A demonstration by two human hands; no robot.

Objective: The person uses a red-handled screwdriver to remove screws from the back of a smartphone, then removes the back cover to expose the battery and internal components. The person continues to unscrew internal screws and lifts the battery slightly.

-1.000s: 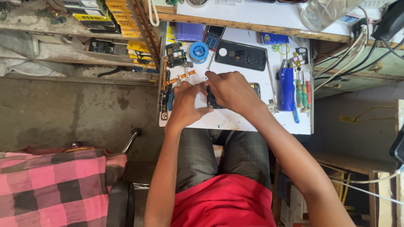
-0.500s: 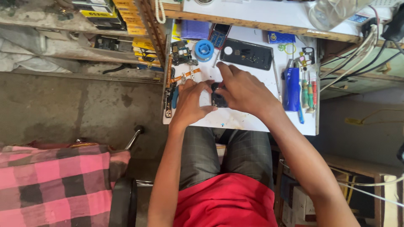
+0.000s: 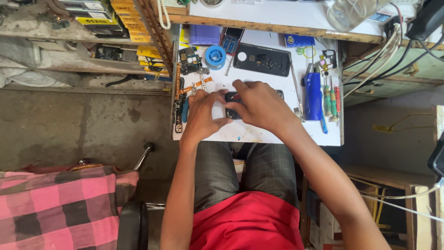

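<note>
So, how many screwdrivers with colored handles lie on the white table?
3 that I can tell: a green-handled one, a second green one and a red one, side by side at the right edge. More may be hidden.

Small dark phone (image 3: 233,105), flat, mid-table
</note>
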